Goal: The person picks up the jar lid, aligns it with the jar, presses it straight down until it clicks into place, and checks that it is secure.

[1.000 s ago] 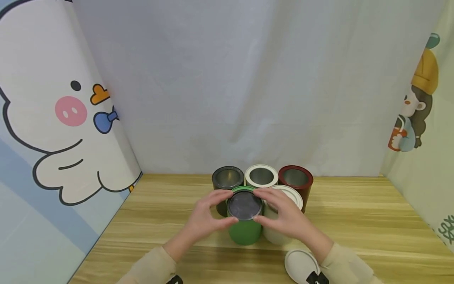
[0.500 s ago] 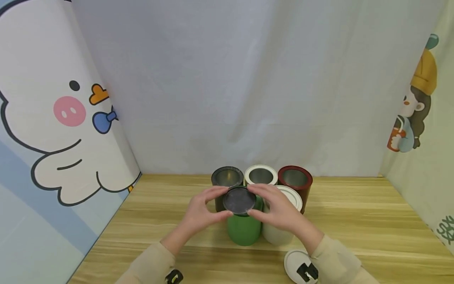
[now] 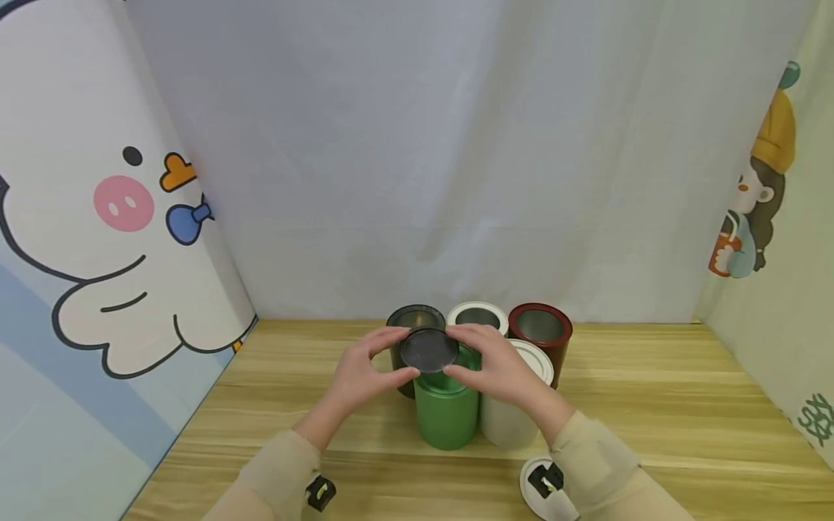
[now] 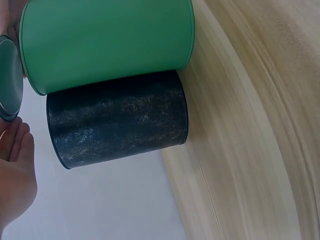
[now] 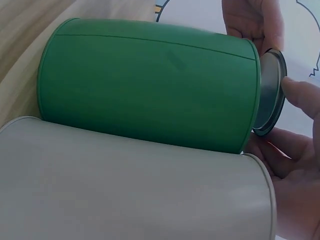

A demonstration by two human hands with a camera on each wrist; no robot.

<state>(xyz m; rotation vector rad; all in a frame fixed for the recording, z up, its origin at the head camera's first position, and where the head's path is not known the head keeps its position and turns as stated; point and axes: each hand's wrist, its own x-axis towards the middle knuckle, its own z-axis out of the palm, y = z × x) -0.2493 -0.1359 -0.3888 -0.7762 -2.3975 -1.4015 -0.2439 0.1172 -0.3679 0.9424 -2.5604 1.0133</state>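
Observation:
Both hands pinch a round black lid [image 3: 428,350] by its rim, one from each side. My left hand [image 3: 361,373] has its thumb at the near edge and fingers at the far edge; my right hand [image 3: 495,365] mirrors it. Below stands an upright green can [image 3: 446,418], its top partly uncovered. The right wrist view shows the lid tilted beside the mouth of that can. A scuffed black can [image 4: 120,120] touches or nearly touches the green one, partly behind the lid and left hand in the head view. Right of the green can stands a lidded off-white can [image 5: 130,185].
Behind are an open white can [image 3: 456,318] and an open dark red can [image 3: 560,347]. A loose white lid [image 3: 531,499] lies on the wooden table [image 3: 651,420] near my right sleeve. A grey cloth [image 3: 417,145] hangs at the back, between printed side panels.
Both hands have carried the black lid up off the green can and leftward, away from its top. More of the green can's mouth now shows. The cans themselves stay put.

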